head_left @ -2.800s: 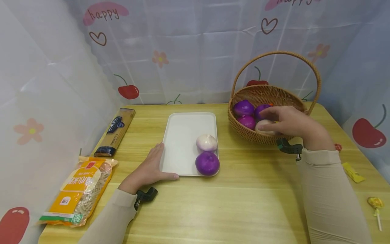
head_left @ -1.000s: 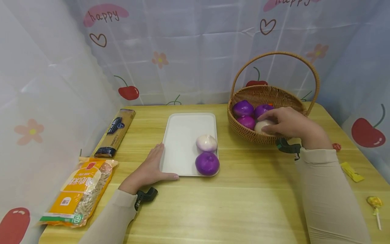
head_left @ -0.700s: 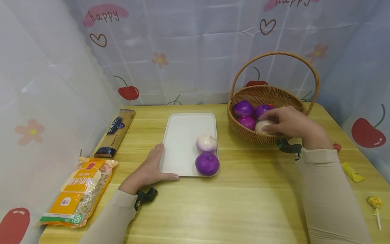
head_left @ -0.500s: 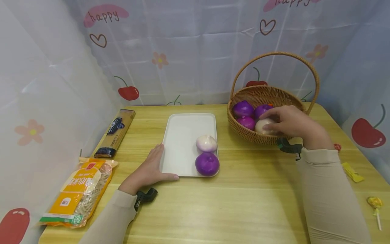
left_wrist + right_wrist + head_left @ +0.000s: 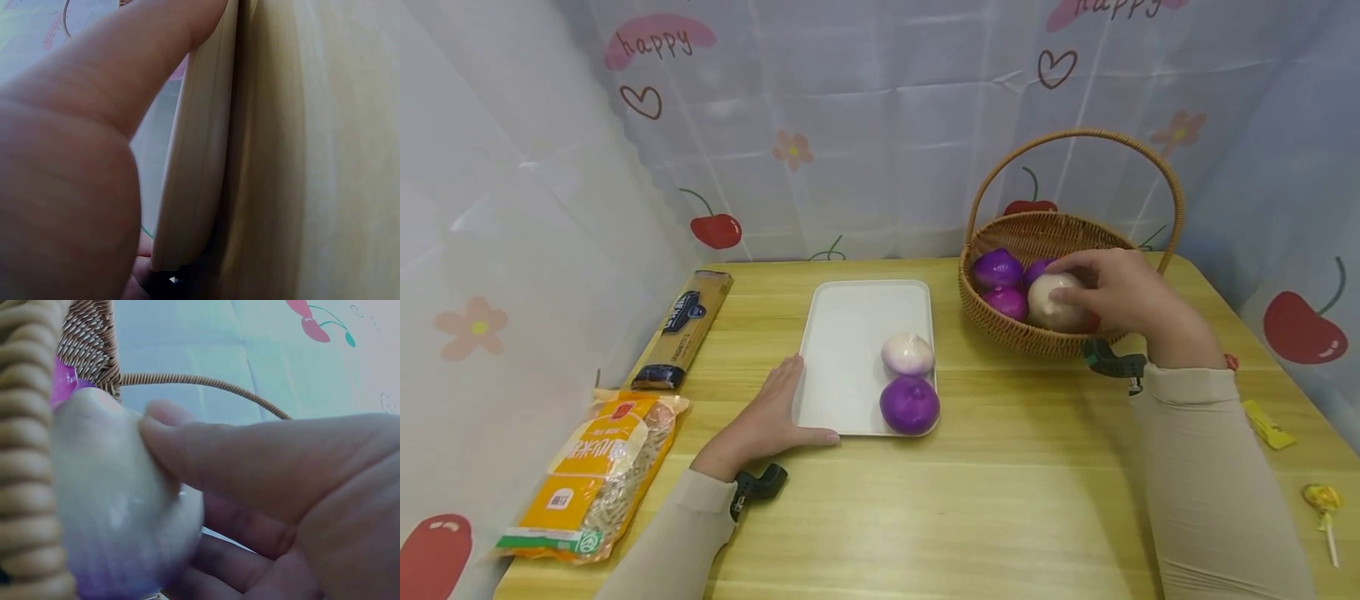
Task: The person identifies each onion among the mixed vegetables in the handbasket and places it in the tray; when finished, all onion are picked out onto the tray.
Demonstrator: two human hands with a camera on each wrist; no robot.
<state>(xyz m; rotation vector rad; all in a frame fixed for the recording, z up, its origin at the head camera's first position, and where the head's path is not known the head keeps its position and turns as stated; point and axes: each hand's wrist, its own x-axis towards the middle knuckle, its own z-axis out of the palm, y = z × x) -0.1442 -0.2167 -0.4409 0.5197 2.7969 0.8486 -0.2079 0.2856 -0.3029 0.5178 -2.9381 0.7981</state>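
Note:
My right hand (image 5: 1116, 292) grips a white onion (image 5: 1054, 303) just above the front of the wicker basket (image 5: 1037, 232); the right wrist view shows my fingers curled round the white onion (image 5: 119, 519) beside the basket rim (image 5: 31, 425). Purple onions (image 5: 997, 269) lie in the basket. My left hand (image 5: 767, 419) lies flat on the table with its fingers against the left edge of the white tray (image 5: 850, 333). A white onion (image 5: 908, 353) and a purple onion (image 5: 910, 404) sit on the tray's right side. In the left wrist view my thumb (image 5: 119, 69) rests along the tray rim (image 5: 200, 156).
A long pasta packet (image 5: 685, 325) and an orange noodle bag (image 5: 591, 471) lie at the table's left edge. A yellow wrapper (image 5: 1268, 423) and a lollipop (image 5: 1324, 508) lie at the right. Patterned curtains close in the back and sides.
My right hand has closed on the white onion in the basket and lifted it a little. The left hand and the tray have stayed where they were.

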